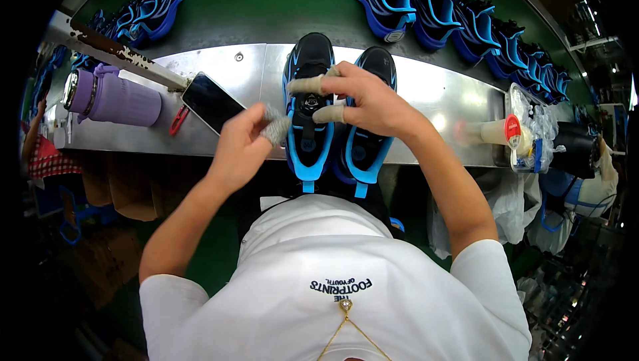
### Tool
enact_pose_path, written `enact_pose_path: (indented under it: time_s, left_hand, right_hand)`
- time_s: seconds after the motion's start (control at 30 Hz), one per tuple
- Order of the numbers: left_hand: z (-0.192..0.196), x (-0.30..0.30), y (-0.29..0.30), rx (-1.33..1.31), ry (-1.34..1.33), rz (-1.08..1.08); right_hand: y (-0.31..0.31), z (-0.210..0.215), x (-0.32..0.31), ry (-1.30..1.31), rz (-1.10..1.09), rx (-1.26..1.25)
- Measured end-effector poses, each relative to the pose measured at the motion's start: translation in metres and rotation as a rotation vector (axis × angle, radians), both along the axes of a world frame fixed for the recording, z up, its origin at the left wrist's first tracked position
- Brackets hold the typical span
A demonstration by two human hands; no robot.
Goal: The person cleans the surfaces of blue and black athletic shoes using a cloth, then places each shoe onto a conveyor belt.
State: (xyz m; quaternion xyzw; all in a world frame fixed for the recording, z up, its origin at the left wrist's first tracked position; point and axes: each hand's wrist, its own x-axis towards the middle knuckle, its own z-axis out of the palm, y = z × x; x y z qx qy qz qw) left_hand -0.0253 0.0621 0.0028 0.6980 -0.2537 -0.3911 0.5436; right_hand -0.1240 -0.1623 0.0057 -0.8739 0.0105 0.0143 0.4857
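Black-and-blue shoe (309, 103) between a tumbler (130, 99) and a tray (508, 100)

Nearest, a white shirt (346, 258) fills the lower centre. Below the ledge, a brown carton (136, 188) sits at left, its inside too dark to read; a whitish plastic bag (466, 221) hangs at right.

At centre, the left hand (243, 144) is beside the shoe's left edge, thumb and forefinger close together in grey covers; whether they pinch anything, I cannot tell. The right hand (373, 104) reaches over the shoe's top, its beige-covered fingertips spread apart. The shoe points its toe up the frame, and a second shoe (363, 151) stands just to its right.

On the metal ledge (413, 84), at left, the lidded purple tumbler lies tilted, contents hidden, near a phone (212, 103). At right, the tray holds crumpled clear plastic (539, 118); a pale cup (491, 132) with a red-marked lid lies at its edge, contents unclear.

Farthest, on the green surface (266, 1), more shoes (436, 14) line the upper right and others (150, 11) the upper left.
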Motion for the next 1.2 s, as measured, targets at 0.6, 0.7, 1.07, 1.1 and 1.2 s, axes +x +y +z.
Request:
enact_pose_path:
  time_s: [0.6, 0.7, 1.07, 1.1, 1.2]
  left_hand:
    - [0.004, -0.038, 0.006, 0.042, -0.51, -0.193]
    - [-0.002, -0.029, 0.005, 0.057, 0.059, -0.121]
    - [-0.021, -0.048, -0.003, -0.299, 0.478, 0.154]
    - [-0.021, -0.047, -0.003, -0.302, 0.479, 0.155]
    - [-0.024, -0.047, -0.001, -0.291, 0.473, 0.155]
  right_hand:
    - [0.022, -0.006, -0.004, -0.108, -0.138, -0.312]
    - [0.021, 0.007, -0.003, -0.1, -0.111, -0.25]
    - [0.021, -0.004, 0.002, -0.18, -0.055, -0.32]
    - [0.023, -0.004, 0.001, -0.201, -0.075, -0.305]
    - [0.023, 0.005, -0.002, -0.175, -0.08, -0.303]
